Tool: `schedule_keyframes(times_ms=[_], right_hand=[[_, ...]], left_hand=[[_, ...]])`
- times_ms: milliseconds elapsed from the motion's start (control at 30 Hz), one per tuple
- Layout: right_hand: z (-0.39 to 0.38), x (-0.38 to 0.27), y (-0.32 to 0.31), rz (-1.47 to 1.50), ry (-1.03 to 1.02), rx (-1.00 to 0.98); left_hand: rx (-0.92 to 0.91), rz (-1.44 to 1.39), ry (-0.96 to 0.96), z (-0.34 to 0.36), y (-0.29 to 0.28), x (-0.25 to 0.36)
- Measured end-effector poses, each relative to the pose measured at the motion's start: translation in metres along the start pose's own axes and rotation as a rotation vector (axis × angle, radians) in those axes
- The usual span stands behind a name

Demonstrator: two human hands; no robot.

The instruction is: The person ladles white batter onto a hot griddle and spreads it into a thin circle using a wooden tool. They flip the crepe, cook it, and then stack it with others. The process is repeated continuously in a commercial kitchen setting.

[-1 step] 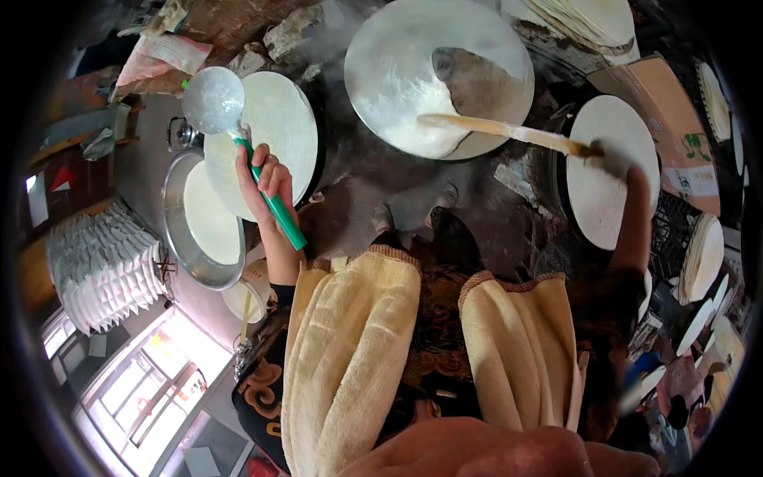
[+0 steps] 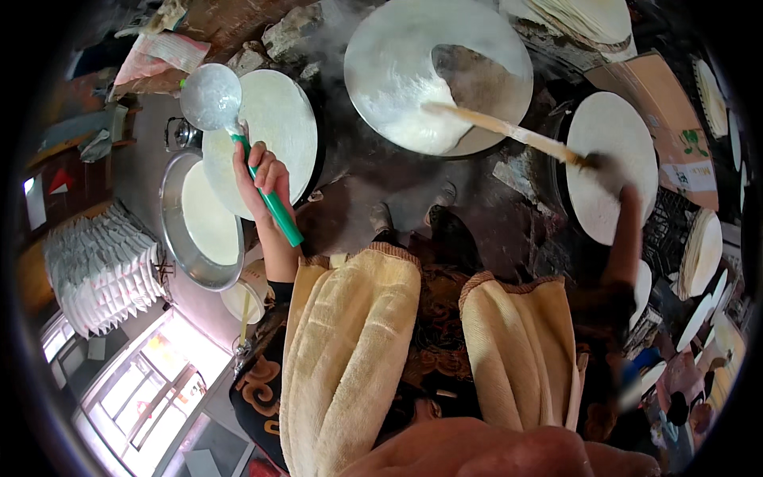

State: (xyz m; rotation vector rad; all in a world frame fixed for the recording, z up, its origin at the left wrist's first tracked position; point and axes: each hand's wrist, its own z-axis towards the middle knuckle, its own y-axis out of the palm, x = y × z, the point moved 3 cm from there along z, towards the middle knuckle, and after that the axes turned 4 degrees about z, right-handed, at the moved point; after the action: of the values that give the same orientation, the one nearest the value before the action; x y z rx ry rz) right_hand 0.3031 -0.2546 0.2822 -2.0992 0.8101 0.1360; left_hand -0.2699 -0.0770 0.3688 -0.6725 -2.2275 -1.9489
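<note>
My left hand [image 2: 266, 176] is wrapped round the green handle of a metal ladle [image 2: 211, 97], whose bowl is raised at the left. Behind the ladle is a round pale sheet on a griddle [image 2: 282, 119]. Blurred by motion, my right hand [image 2: 610, 171] grips the end of a wooden batter spreader [image 2: 517, 131]. The spreader's far tip rests in white batter [image 2: 421, 123] on the big round griddle [image 2: 481, 83] ahead. Part of that griddle's dark surface is bare; the batter covers the rest. Steam hangs over it.
A metal basin of white batter [image 2: 211, 215] stands at the left, with a pale bucket [image 2: 248, 298] nearby. Another round griddle [image 2: 612, 135] with a pale sheet lies under my right hand. Stacked flatbreads [image 2: 701, 254] and a cardboard box [image 2: 675, 119] are at the right.
My right hand has shifted slightly left and downward, and the spreader's tip has moved a little to the right through the batter. My left hand and the ladle are nearly still.
</note>
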Motion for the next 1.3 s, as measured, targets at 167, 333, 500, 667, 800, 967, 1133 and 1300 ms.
schedule_keyframes(times_ms=[167,333,500,667,800,967,1133,1300], right_hand=[[-0.089,-0.164,0.176,1.175,0.013,-0.373],[-0.035,-0.300,0.260,1.127,-0.025,0.057],[-0.045,-0.277,0.253,0.439,0.201,0.331],[-0.083,-0.231,0.237,0.281,0.333,0.443],[-0.080,-0.230,0.213,0.447,0.234,0.553],[-0.039,-0.287,0.229,0.414,0.080,0.461],[-0.054,-0.225,0.222,0.362,0.288,0.484],[-0.055,-0.175,0.174,0.307,0.244,0.605]], left_hand=[[-0.132,-0.113,-0.146,0.008,-0.011,0.010],[-0.187,-0.032,-0.247,-0.016,0.000,0.018],[-0.119,0.147,-0.212,-0.046,0.010,0.038],[-0.157,0.213,-0.188,-0.061,0.006,0.058],[-0.179,0.251,-0.176,-0.069,0.010,0.059],[-0.205,0.259,-0.242,-0.070,0.030,0.032],[-0.171,0.313,-0.214,-0.074,0.040,0.027],[-0.207,0.315,-0.249,-0.063,0.036,0.016]])
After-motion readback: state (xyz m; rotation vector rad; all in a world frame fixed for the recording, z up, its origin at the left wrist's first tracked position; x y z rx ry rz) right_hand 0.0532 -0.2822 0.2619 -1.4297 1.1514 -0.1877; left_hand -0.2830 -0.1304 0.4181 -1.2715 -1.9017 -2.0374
